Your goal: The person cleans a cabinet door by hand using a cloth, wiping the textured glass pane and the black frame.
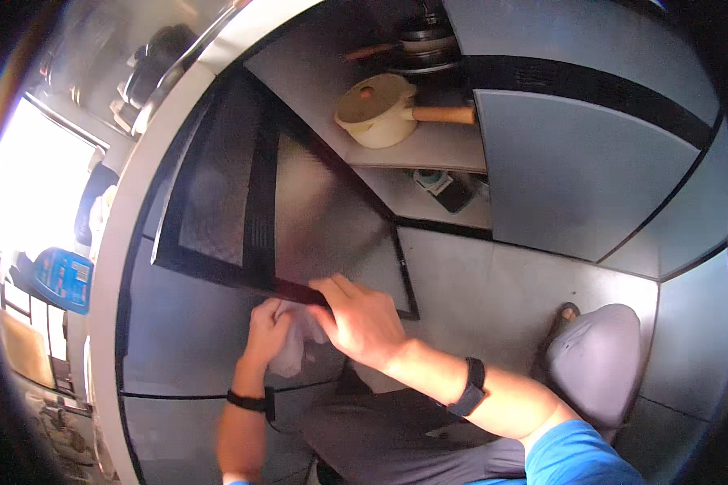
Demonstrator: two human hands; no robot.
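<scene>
A cabinet door (pixel 261 200) with a dark frame and grey panels stands swung open in front of me. My right hand (pixel 364 318) grips its dark edge, fingers over the top and thumb on the near side. Just left of it, my left hand (pixel 268 330) holds a crumpled whitish cloth or wipe (pixel 290 351) close to the door's near face. The cloth hangs below the door edge, between both hands. Whether the right thumb also touches the cloth, I cannot tell. A black strap circles each of my forearms.
Inside the cabinet, a cream saucepan (pixel 382 118) with a wooden handle sits on a shelf (pixel 424 160). Dark cookware (pixel 428 45) stands behind it. A dark labelled item (pixel 452 193) lies below. A blue bottle (pixel 64 279) stands on the counter at left. My bent knee (pixel 594 357) is at right.
</scene>
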